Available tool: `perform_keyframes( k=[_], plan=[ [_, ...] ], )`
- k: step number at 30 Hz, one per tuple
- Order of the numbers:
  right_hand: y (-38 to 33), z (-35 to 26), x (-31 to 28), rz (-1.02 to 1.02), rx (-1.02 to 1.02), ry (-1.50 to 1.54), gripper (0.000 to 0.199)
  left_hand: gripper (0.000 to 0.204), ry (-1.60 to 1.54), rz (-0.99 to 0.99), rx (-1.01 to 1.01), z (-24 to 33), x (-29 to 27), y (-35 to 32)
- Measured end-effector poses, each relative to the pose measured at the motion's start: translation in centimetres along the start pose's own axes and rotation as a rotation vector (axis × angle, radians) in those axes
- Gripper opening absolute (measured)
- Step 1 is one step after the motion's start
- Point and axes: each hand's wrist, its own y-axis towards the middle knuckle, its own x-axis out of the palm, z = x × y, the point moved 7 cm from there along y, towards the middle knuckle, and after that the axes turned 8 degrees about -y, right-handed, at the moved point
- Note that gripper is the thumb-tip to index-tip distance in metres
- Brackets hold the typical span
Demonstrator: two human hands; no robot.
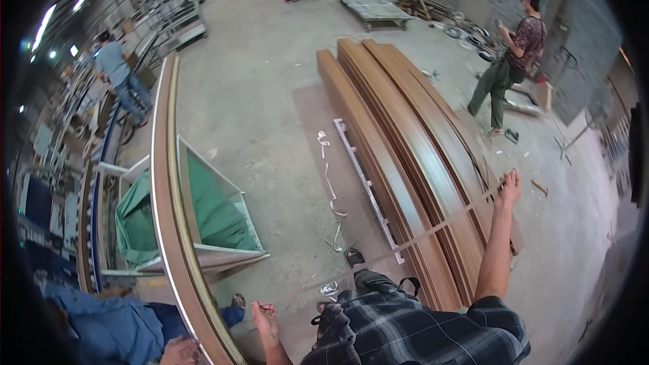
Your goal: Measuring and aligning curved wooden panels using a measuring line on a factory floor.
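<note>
My right hand (510,188) is raised at the right, over the far side of the brown wood-grain profiles (433,176), its fingers pinched on a clear plastic strip (412,238). The strip runs taut and slanting across the profiles, down toward my left hand (266,318), low and left of my body. That hand's fingers are curled at the strip's other end, which is faint there. The long profiles lie side by side in a stack, bundled lengthwise. A pale slotted bar (368,189) lies along their left side.
At the left, a co-worker's hand (181,350) rests by a long brown panel (177,230) with a white edge, lying over a bin lined with green cloth (213,206). White strip scraps (329,182) litter the floor. A person (517,54) stands at the right; a low cart (374,8) stands far back.
</note>
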Motion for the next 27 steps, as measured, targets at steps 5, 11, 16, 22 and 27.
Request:
perform_keyframes(
  k=[5,11,16,22,27],
  plan=[
    [-1.6,0.0,1.3,-0.071,-0.032,-0.056,0.040,0.036,-0.061,-0.093,-0.045,0.5,-3.4,1.0],
    [-2.4,0.6,3.4,-0.201,0.053,-0.203,0.036,0.048,-0.160,0.025,-0.071,-1.4,-6.7,-0.1],
    [0.7,4.5,4.6,-0.244,0.083,0.042,0.041,0.038,-0.255,0.089,-0.045,-1.5,-6.6,-0.6],
    [-0.9,6.4,14.2,-0.396,-0.070,-0.059,0.035,0.021,-0.369,0.239,-0.045,-3.3,-6.5,-0.5],
    [-10.7,7.0,27.5,-0.696,-0.094,-0.138,0.033,0.020,-0.440,0.406,0.105,-3.8,-7.3,-2.3]
  ],
)
